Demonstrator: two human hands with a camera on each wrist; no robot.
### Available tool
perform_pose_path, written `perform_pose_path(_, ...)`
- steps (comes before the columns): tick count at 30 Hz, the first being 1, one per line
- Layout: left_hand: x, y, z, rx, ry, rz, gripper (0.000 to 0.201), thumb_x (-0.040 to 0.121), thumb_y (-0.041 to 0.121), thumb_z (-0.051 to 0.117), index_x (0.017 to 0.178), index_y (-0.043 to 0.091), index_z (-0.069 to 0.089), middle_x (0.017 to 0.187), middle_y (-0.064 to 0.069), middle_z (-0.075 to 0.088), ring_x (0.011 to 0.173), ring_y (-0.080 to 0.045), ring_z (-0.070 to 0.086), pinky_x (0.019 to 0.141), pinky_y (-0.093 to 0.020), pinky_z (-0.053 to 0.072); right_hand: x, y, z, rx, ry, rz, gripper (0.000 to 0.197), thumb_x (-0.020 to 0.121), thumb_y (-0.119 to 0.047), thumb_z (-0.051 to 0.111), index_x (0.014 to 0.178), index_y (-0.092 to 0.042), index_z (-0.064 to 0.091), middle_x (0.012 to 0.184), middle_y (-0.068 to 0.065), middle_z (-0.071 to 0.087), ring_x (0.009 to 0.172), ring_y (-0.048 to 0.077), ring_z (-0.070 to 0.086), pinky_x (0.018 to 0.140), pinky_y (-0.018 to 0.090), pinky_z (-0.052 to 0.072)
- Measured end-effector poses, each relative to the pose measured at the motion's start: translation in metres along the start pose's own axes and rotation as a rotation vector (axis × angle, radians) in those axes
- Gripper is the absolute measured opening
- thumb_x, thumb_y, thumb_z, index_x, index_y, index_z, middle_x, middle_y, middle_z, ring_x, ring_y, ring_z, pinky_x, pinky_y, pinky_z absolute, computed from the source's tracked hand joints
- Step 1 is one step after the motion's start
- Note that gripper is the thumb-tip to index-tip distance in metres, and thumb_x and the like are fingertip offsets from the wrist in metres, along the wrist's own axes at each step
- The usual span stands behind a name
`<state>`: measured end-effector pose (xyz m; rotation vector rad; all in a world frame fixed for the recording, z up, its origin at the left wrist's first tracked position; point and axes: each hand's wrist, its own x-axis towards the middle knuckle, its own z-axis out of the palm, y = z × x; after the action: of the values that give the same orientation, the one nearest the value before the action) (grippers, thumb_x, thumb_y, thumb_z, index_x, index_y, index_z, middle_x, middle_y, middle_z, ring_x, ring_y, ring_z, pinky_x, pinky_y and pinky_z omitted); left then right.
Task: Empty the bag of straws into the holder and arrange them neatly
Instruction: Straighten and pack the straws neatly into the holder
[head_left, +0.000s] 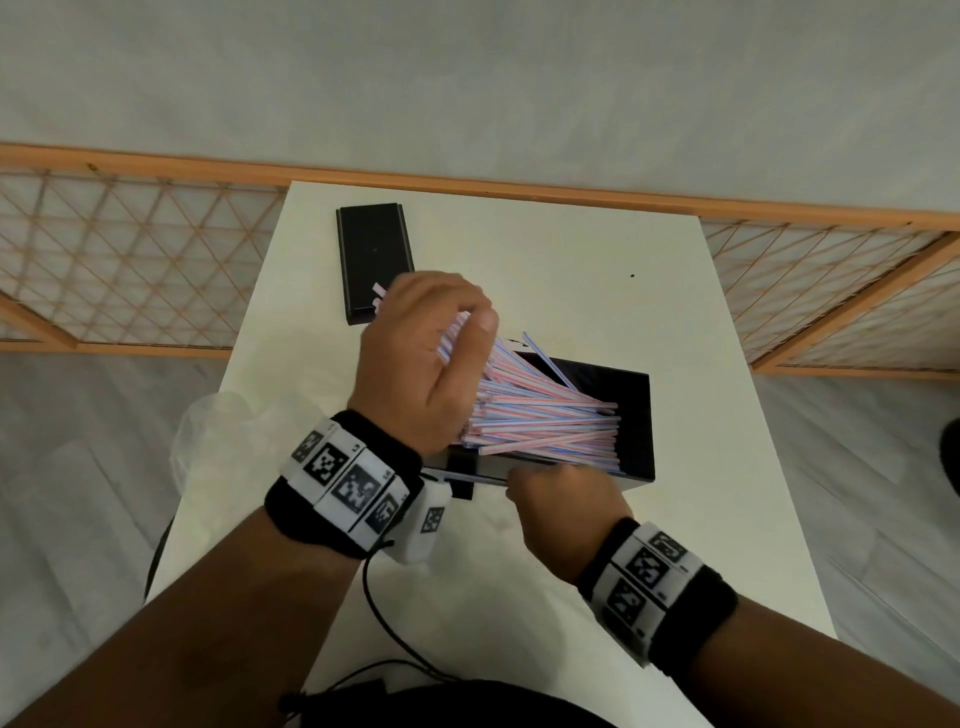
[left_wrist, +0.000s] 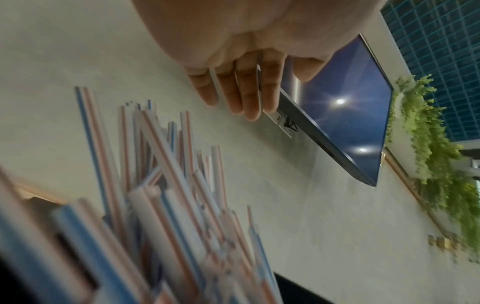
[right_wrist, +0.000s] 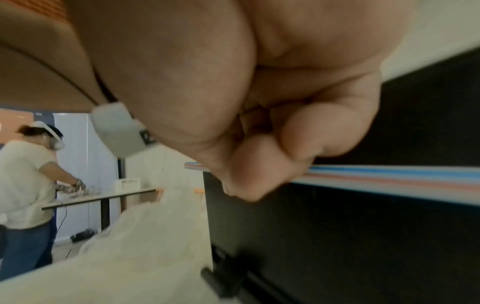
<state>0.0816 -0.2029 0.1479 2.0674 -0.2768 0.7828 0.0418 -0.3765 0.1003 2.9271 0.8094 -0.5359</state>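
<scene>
A black box holder (head_left: 635, 415) sits mid-table with a fanned pile of pink-and-blue striped straws (head_left: 545, 415) in it. Their left ends rise out over the holder's left side. My left hand (head_left: 431, 353) is over those raised ends. In the left wrist view its fingers (left_wrist: 246, 90) are straight, with the straws (left_wrist: 161, 185) below the palm. My right hand (head_left: 550, 488) is at the holder's near wall. Thumb and forefinger pinch a single straw (right_wrist: 389, 176) against the black wall (right_wrist: 363, 246). The empty clear bag (head_left: 208, 441) lies at the table's left edge.
A flat black lid (head_left: 374, 260) lies at the back left of the white table (head_left: 571, 270). A wooden lattice screen (head_left: 130, 260) runs behind the table. In the right wrist view another person (right_wrist: 26, 185) works at a far table.
</scene>
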Motion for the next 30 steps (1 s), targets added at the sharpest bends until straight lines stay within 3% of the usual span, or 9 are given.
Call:
perform_pose_path(1,0.002,-0.001,-0.002,-0.006,0.030,-0.013,0.032,0.099,0.019,0.048,0.094,-0.002,0.071,0.098,-0.008,0.070,0.098,-0.026,0.064,0.090,-0.036,0.049,-0.003,0.004,-0.002,0.014,0.025,0.026,0.031,0.054,-0.020,0.086,0.062,-0.019,0.056,0.046,0.002,0.055,0.035,0.028,0.054,0.039,0.025,0.025)
perform_pose_path(3,0.005,-0.001,-0.005,-0.031,0.087,-0.039,0.034,0.101,0.020,0.045,0.096,-0.003,0.070,0.100,-0.004,0.068,0.100,-0.027,0.063,0.091,-0.034,0.049,-0.007,0.009,-0.011,0.030,0.159,0.068,0.036,0.051,-0.019,0.086,0.060,-0.019,0.052,0.042,0.001,0.051,0.031,0.028,0.049,0.039,0.022,0.021)
perform_pose_path(8,0.007,-0.005,-0.009,-0.088,0.150,-0.116,0.038,0.103,0.020,0.040,0.099,-0.004,0.069,0.101,-0.002,0.066,0.102,-0.026,0.064,0.091,-0.026,0.047,-0.009,0.020,-0.047,0.180,0.551,0.066,0.019,0.081,-0.026,0.064,0.070,-0.018,0.051,0.052,0.001,0.057,0.042,0.034,0.053,0.041,0.027,0.032)
perform_pose_path(13,-0.001,-0.011,-0.005,-0.049,0.087,-0.137,0.037,0.102,0.025,0.044,0.110,-0.001,0.069,0.115,0.001,0.064,0.116,-0.019,0.060,0.102,-0.025,0.044,0.012,0.037,-0.038,0.192,0.252,0.136,0.028,0.094,-0.046,0.050,0.100,-0.019,0.057,0.094,0.003,0.067,0.085,0.034,0.063,0.064,0.036,0.049)
perform_pose_path(18,-0.009,-0.025,-0.013,-0.024,0.194,-0.325,0.042,0.098,0.031,0.051,0.131,0.005,0.054,0.131,-0.002,0.057,0.125,-0.015,0.053,0.105,-0.016,0.036,0.016,0.043,-0.012,0.329,0.335,0.094,0.079,0.072,-0.081,0.046,0.123,-0.020,0.052,0.110,0.002,0.052,0.098,0.027,0.052,0.087,0.043,0.050)
perform_pose_path(21,-0.013,-0.034,-0.017,-0.144,0.277,-0.726,0.040,0.088,0.051,0.055,0.115,0.021,0.053,0.115,0.007,0.057,0.111,-0.012,0.055,0.106,-0.032,0.042,0.023,0.047,-0.006,0.353,0.325,0.063,0.094,0.067,-0.086,0.046,0.132,-0.018,0.045,0.130,0.002,0.049,0.117,0.026,0.046,0.100,0.048,0.044)
perform_pose_path(24,-0.013,-0.033,-0.014,-0.343,0.202,-1.082,0.037,0.090,0.061,0.056,0.085,0.024,0.054,0.092,0.001,0.057,0.092,-0.020,0.055,0.093,-0.043,0.045,0.033,0.048,-0.004,0.376,0.252,0.048,0.109,0.062,-0.092,0.046,0.141,-0.017,0.036,0.137,0.000,0.046,0.125,0.024,0.042,0.106,0.046,0.041)
perform_pose_path(27,-0.023,-0.030,-0.004,-0.327,0.003,-1.163,0.079,0.062,0.097,0.046,0.085,0.023,0.059,0.096,-0.006,0.067,0.094,-0.032,0.064,0.090,-0.047,0.048,0.040,0.046,-0.004,0.369,0.232,0.088,0.106,0.060,-0.092,0.043,0.139,-0.021,0.037,0.130,-0.002,0.047,0.118,0.023,0.045,0.102,0.046,0.043)
perform_pose_path(30,-0.035,-0.029,0.004,-0.337,-0.027,-1.093,0.073,0.052,0.102,0.049,0.082,0.039,0.071,0.093,0.005,0.077,0.093,-0.025,0.072,0.094,-0.053,0.054,0.047,0.038,-0.003,0.386,0.225,0.078,0.096,0.063,-0.091,0.040,0.132,-0.024,0.043,0.120,-0.003,0.048,0.110,0.022,0.047,0.098,0.047,0.044)
